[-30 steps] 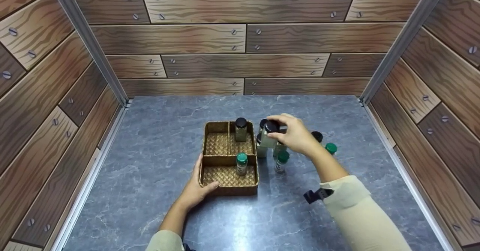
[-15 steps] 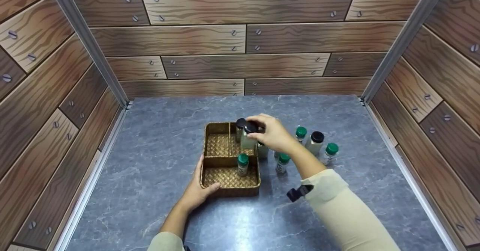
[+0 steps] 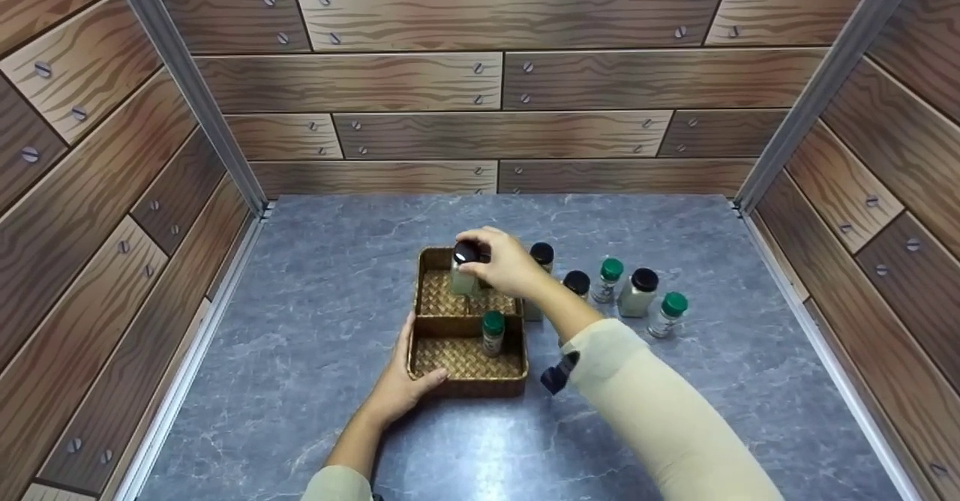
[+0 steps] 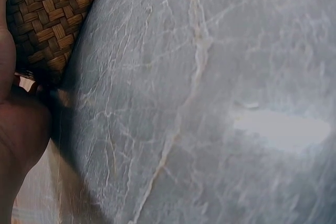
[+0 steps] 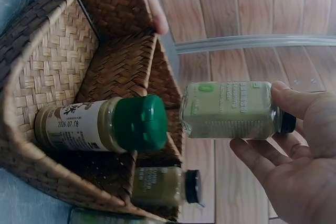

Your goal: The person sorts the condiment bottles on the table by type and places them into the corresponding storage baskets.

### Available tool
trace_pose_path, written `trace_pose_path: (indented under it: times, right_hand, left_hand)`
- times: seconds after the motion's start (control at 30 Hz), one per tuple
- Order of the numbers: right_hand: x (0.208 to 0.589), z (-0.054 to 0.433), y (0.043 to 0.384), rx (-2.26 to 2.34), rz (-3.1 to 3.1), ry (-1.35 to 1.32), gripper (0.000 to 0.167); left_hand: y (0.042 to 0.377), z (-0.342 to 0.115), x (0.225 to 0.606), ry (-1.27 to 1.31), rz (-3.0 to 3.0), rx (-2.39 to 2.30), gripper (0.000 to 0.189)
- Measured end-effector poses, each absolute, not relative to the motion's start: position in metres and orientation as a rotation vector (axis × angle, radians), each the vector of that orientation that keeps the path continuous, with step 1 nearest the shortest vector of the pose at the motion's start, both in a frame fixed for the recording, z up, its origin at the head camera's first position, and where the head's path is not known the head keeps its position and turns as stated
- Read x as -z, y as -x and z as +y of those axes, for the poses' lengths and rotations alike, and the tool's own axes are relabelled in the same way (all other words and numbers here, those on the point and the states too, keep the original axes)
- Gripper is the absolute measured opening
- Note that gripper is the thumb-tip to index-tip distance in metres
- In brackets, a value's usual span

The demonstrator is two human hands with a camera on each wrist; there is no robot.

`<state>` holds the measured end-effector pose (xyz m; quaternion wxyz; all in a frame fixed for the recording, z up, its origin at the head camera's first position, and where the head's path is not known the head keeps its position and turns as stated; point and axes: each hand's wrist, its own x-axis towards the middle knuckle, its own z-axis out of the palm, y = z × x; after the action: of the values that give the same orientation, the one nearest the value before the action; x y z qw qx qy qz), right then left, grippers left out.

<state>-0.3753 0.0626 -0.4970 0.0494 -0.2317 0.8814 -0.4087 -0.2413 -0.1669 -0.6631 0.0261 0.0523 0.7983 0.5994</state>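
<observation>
My right hand (image 3: 504,265) pinches a clear square-sided seasoning jar (image 3: 463,282) near its black lid, over the back left compartment of the woven basket (image 3: 472,388). Greenish contents and a label show on the jar (image 5: 228,111) in the right wrist view. My left hand (image 3: 397,382) holds the basket's front left corner, thumb over the front rim and fingers along the left side. A green-capped seasoning bottle (image 3: 492,336) stands in the front compartment. Another black-lidded jar (image 5: 160,186) sits in the back right compartment, mostly hidden behind my right hand in the head view.
Right of the basket stand more bottles: a black-lidded jar (image 3: 541,255), another partly behind my forearm (image 3: 577,283), a green-capped bottle (image 3: 610,280), a taller black-lidded jar (image 3: 637,295) and a green-capped bottle (image 3: 667,317). Wood-patterned walls (image 3: 495,81) enclose the grey marbled tabletop (image 3: 322,261).
My right hand has carried the black-lidded jar leftward from the group of bottles, across the back right compartment, to above the back left one. My left hand stays at the basket's corner.
</observation>
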Motion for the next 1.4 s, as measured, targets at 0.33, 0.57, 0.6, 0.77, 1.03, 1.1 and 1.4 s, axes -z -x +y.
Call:
trace_pose_path:
  times: [0.33,0.57,0.6,0.77,1.03,1.1,1.4]
  right_hand:
    - [0.517,0.039,0.403,1.127,2.668,0.758,0.05]
    - [0.521,0.029,0.416,1.047,2.714,0.745,0.052]
    - [0.521,0.027,0.418,1.033,2.721,0.747,0.051]
    - [0.526,0.02,0.427,0.947,2.762,0.749,0.05]
    - [0.543,0.014,0.438,0.885,2.778,0.717,0.049]
    - [0.545,0.013,0.439,0.873,2.795,0.704,0.051]
    - [0.55,0.006,0.443,0.796,2.849,0.654,0.048]
  left_hand:
    - [0.242,-0.167,0.664,-0.138,2.453,-1.852,0.119]
    - [0.242,-0.17,0.665,-0.14,2.494,-1.825,0.12]
    - [0.243,-0.17,0.665,-0.144,2.505,-1.819,0.119]
    - [0.243,-0.169,0.665,-0.135,2.5,-1.816,0.119]
    - [0.243,-0.167,0.665,-0.13,2.489,-1.805,0.12]
    - [0.243,-0.167,0.665,-0.132,2.486,-1.803,0.12]
    - [0.241,-0.169,0.664,-0.131,2.487,-1.799,0.121]
